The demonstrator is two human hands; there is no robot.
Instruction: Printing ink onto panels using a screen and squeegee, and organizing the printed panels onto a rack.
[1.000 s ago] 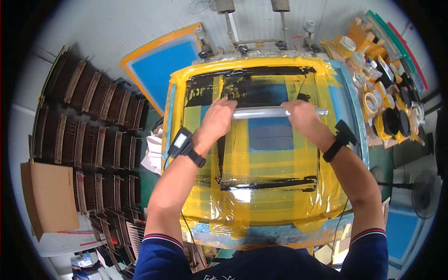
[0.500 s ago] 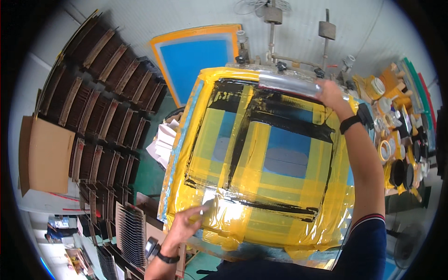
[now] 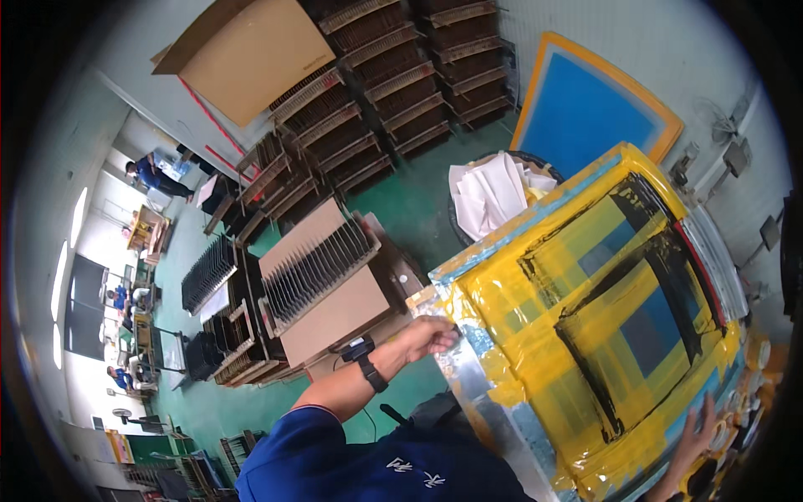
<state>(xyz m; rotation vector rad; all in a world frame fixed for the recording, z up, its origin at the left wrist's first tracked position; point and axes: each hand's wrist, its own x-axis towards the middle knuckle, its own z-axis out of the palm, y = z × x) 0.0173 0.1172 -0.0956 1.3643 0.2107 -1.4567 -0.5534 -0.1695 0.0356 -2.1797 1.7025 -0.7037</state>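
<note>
A screen-printing frame (image 3: pixel 519 335), covered in yellow tape and smeared with black ink, stands at the right. My left hand (image 3: pixel 428 337) is closed, its curled fingers at the frame's near left corner. By the frame's right edge is my right hand (image 3: pixel 696 431), fingers spread and nothing in them; whether it touches the edge I cannot tell. A silver squeegee (image 3: pixel 715 263) with a red strip lies along the far end of the screen, beside a black ink band. Blue-grey open areas of mesh (image 3: pixel 651 335) show between the tape.
Behind the frame, a bin (image 3: pixel 485 201) holds crumpled white paper. A blue screen with an orange border (image 3: pixel 594 96) leans on the wall. Slotted racks (image 3: pixel 322 272) and a large cardboard box (image 3: pixel 251 58) stand left. Jars (image 3: pixel 757 356) crowd the right side. Other people work far left.
The view has swung left, putting the frame at the right. My right hand has let go of the squeegee and come nearer along the right edge. My left hand has closed at the corner.
</note>
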